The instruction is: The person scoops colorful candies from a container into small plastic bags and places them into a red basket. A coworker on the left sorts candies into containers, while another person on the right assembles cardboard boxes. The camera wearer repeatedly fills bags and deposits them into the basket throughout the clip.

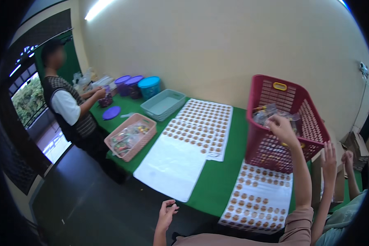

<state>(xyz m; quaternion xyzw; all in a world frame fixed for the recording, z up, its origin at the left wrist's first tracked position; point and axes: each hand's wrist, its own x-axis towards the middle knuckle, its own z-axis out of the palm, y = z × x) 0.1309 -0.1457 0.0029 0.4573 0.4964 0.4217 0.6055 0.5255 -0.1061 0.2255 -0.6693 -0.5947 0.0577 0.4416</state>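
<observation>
My right hand [281, 126] hangs over the near rim of a tall maroon plastic laundry basket [273, 143], with thumb and fingers close together. Behind those fingers, clear plastic packets [263, 115] with colourful contents lie inside the basket; whether the fingertips grip one cannot be told. My left hand [167, 213] is low in front of the table, empty, its fingers loosely bent and apart. Nearest to it is the bare end of a white sticker sheet [169, 167]. Under the basket's front a second sheet of round brown stickers [252, 209] droops over the table edge.
A peach basket [130, 138] of packets, a pale green basket [164, 106] and lidded tubs [149, 87] stand on the green table [215, 184]. At left a person [70, 101] handles a purple tub [105, 100]. A co-worker's hand [329, 156] is beside the maroon basket.
</observation>
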